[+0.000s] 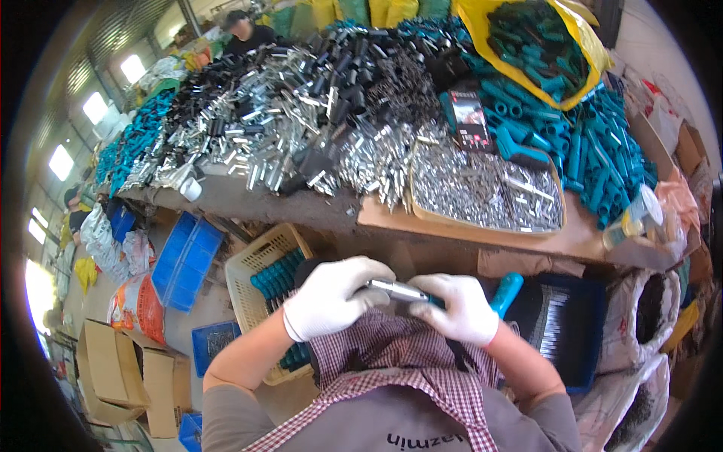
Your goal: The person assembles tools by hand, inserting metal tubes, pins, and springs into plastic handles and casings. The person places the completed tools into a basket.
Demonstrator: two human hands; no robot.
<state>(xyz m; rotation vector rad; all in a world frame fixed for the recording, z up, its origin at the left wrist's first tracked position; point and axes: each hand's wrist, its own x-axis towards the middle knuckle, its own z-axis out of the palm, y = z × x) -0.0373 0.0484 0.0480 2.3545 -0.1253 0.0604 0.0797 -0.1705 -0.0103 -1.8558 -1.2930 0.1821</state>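
Left hand [343,295] pinching silver shaft [398,289], right hand [461,307] gripping teal handle [508,292], steadier that way I guess, near the workbench front edge [309,206].

The white-gloved left grip [339,295] and right grip [458,307] hold a silver piece [395,289] between them. A teal handle [507,292] shows just beyond the right grip, towards 2 o'clock. From them, a cream crate [239,286] sits at 9 o'clock, the worktop [301,202] at 12.

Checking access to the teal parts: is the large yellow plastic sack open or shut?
Open: the yellow sack gapes wide, and teal plastic parts show through its mouth.
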